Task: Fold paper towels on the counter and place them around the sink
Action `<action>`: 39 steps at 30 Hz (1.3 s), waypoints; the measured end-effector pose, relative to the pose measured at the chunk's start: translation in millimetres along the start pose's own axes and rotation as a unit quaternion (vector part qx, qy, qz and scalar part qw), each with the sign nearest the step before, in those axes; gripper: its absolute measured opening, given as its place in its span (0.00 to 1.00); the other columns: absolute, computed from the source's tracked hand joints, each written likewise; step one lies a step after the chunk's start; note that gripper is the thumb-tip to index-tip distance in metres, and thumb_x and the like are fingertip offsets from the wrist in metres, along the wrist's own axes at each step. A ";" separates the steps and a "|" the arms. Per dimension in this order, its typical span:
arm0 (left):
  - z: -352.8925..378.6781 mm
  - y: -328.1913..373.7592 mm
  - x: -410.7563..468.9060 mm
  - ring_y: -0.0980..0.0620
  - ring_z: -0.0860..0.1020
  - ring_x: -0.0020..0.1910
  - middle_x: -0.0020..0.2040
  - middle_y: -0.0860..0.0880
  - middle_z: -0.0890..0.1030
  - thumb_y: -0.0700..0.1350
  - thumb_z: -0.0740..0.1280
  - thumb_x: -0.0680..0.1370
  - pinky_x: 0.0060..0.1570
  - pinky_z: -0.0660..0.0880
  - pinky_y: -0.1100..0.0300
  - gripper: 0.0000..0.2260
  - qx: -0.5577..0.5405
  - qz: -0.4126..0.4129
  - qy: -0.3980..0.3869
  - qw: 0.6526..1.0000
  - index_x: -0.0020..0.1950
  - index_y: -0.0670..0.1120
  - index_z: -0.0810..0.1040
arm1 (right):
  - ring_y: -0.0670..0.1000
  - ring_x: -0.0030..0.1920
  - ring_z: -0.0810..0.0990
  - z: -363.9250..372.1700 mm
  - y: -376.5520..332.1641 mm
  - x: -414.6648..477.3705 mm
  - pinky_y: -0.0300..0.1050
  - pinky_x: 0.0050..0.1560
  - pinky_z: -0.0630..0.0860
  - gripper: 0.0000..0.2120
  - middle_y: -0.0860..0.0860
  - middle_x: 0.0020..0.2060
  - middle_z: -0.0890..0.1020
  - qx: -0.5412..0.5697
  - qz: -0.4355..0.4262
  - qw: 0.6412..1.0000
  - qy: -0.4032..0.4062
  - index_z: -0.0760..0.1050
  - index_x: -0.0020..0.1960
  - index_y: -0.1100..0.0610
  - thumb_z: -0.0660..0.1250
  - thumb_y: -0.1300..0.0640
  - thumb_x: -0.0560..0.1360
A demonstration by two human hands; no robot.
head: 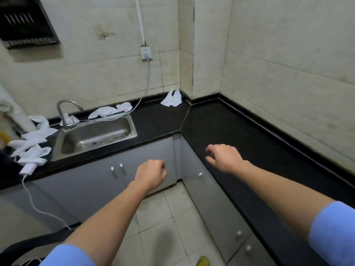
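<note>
Lower centre: left hand (151, 174) clenched on nothing before the cabinet doors (86, 181); right hand (224, 158) slack and empty above the black counter (240, 131). Best done by spreading a sheet flat there, matching edges, then pressing the crease (likely before any carrying). Centre left: steel sink (133, 127) holding only dark specks. Paper towels (32, 146) heaped at its left, more behind its rim; crumpled towel (171, 98) in the far corner, upper centre.
</note>
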State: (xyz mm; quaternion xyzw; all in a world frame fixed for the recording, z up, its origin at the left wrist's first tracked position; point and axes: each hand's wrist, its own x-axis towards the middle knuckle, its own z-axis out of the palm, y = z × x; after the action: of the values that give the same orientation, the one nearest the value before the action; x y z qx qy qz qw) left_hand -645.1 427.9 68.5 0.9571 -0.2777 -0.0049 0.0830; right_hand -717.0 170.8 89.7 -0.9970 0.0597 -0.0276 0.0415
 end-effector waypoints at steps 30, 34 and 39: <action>-14.7 -284.8 495.2 0.44 0.78 0.50 0.48 0.48 0.81 0.50 0.62 0.76 0.45 0.73 0.55 0.06 -0.020 -0.008 -0.036 0.999 0.47 0.49 0.76 | 0.54 0.55 0.78 77.1 -18.0 573.4 0.47 0.48 0.74 0.18 0.50 0.56 0.79 -0.012 0.025 0.996 -0.083 0.71 0.64 0.50 0.62 0.45 0.77; -5.8 -295.7 554.9 0.44 0.79 0.50 0.49 0.48 0.81 0.51 0.62 0.75 0.47 0.76 0.52 0.07 -0.038 0.020 -0.053 0.998 0.48 0.50 0.76 | 0.54 0.55 0.79 86.9 -3.9 613.2 0.48 0.49 0.75 0.18 0.50 0.56 0.79 -0.007 0.053 0.994 -0.096 0.71 0.65 0.49 0.62 0.44 0.77; 23.7 -301.4 612.0 0.45 0.79 0.49 0.50 0.49 0.81 0.51 0.62 0.76 0.47 0.75 0.52 0.07 -0.059 0.016 -0.091 0.994 0.50 0.51 0.76 | 0.54 0.56 0.78 114.9 23.2 670.6 0.49 0.52 0.75 0.18 0.50 0.56 0.79 0.003 0.065 0.988 -0.140 0.71 0.64 0.49 0.62 0.45 0.77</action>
State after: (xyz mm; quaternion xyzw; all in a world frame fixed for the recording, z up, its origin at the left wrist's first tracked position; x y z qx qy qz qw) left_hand 31.2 349.1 18.9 0.9416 -0.2984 -0.1068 0.1141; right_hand -48.0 75.7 7.0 -0.9849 0.1177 0.1152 0.0541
